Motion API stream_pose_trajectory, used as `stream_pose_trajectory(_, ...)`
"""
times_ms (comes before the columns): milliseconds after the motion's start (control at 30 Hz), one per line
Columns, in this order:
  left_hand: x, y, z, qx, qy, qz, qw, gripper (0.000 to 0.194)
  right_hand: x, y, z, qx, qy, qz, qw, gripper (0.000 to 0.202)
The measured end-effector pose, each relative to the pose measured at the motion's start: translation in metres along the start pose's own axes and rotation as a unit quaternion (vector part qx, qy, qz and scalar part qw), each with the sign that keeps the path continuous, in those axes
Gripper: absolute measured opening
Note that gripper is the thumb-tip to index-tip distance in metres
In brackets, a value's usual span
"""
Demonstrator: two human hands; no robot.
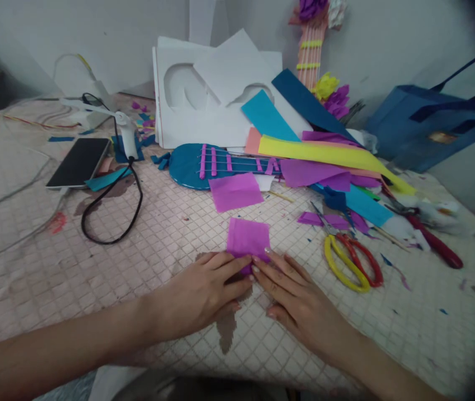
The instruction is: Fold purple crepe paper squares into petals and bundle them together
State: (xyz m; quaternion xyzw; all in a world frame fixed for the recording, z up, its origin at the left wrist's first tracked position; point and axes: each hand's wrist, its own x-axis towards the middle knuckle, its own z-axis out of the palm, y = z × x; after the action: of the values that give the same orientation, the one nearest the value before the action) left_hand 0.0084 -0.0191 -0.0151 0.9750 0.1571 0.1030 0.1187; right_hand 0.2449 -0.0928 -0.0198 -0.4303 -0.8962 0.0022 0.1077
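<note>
A small piece of magenta crepe paper (248, 235) lies flat on the table in front of me, with a crease near its upper edge. My left hand (210, 284) rests on its lower left part, fingers stretched out and pressing the near edge. From the other side my right hand (294, 292) lays its straight fingers on the lower right part, thumb apart on the tablecloth. The fingertips of both hands almost meet at the paper's near edge, which they partly hide. Just beyond lies another magenta paper piece (236, 192), beside a blue paper guitar (193, 166) with pink bars.
Right of my hands are yellow-and-red-handled scissors (348, 259) and red-handled pliers (434, 239). Coloured crepe strips (321, 147) pile up behind, before white boards (174, 125). A phone (79, 162) and a black cord loop (112, 242) lie left. A blue bag (421, 125) stands back right.
</note>
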Motion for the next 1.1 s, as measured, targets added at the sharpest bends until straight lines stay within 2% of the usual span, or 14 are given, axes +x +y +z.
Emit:
stream_pose_trajectory(100, 0.000, 0.001, -0.002, 0.012, 0.004, -0.003, 1.000, 0.029, -0.008, 0.009, 0.002, -0.032, -0.017, 0.049, 0.998, 0.057)
stream_pose_trajectory(233, 0.000, 0.003, -0.003, 0.035, 0.018, 0.017, 0.999, 0.030, -0.014, 0.016, 0.002, -0.034, 0.032, 0.112, 0.993, 0.061)
stream_pose_trajectory(300, 0.000, 0.003, -0.001, 0.037, 0.028, 0.021, 0.999, 0.030, -0.015, 0.014, 0.001, -0.017, 0.027, 0.086, 0.996, 0.063)
stream_pose_trajectory(367, 0.000, 0.003, 0.000, 0.037, 0.032, 0.020, 0.999, 0.030, -0.015, 0.012, 0.001, -0.004, -0.013, 0.035, 0.999, 0.064)
stream_pose_trajectory(433, -0.001, 0.003, 0.001, 0.034, 0.031, 0.017, 0.999, 0.030, -0.014, 0.011, 0.002, -0.013, -0.043, 0.027, 0.999, 0.064)
stream_pose_trajectory(500, -0.002, 0.003, 0.001, 0.032, 0.038, 0.013, 0.999, 0.030, -0.013, 0.012, 0.004, -0.036, -0.028, 0.074, 0.996, 0.063)
stream_pose_trajectory(600, -0.003, 0.003, 0.003, 0.029, 0.054, 0.007, 0.998, 0.031, -0.015, 0.014, 0.005, -0.054, 0.032, 0.133, 0.989, 0.064)
stream_pose_trajectory(633, -0.004, 0.003, 0.003, 0.030, 0.057, 0.007, 0.998, 0.031, -0.016, 0.015, 0.005, -0.049, 0.035, 0.125, 0.990, 0.065)
stream_pose_trajectory(767, -0.004, 0.003, 0.004, 0.041, 0.058, 0.010, 0.997, 0.032, -0.024, 0.015, -0.002, -0.039, -0.013, 0.051, 0.998, 0.064)
stream_pose_trajectory(867, -0.004, 0.003, 0.005, 0.044, 0.052, 0.010, 0.998, 0.032, -0.029, 0.015, -0.007, -0.087, 0.033, 0.119, 0.989, 0.063)
stream_pose_trajectory(900, -0.005, 0.003, 0.005, 0.045, 0.050, 0.008, 0.998, 0.032, -0.030, 0.015, -0.008, -0.091, 0.036, 0.117, 0.988, 0.063)
stream_pose_trajectory(1000, -0.005, 0.004, 0.006, 0.054, 0.055, 0.003, 0.997, 0.032, -0.034, 0.017, -0.010, -0.067, -0.022, 0.027, 0.997, 0.062)
stream_pose_trajectory(1033, -0.005, 0.004, 0.006, 0.058, 0.055, 0.004, 0.997, 0.032, -0.034, 0.019, -0.011, -0.072, -0.017, 0.034, 0.997, 0.061)
stream_pose_trajectory(1100, -0.005, 0.004, 0.006, 0.063, 0.059, 0.009, 0.996, 0.032, -0.033, 0.022, -0.012, -0.100, 0.040, 0.101, 0.989, 0.057)
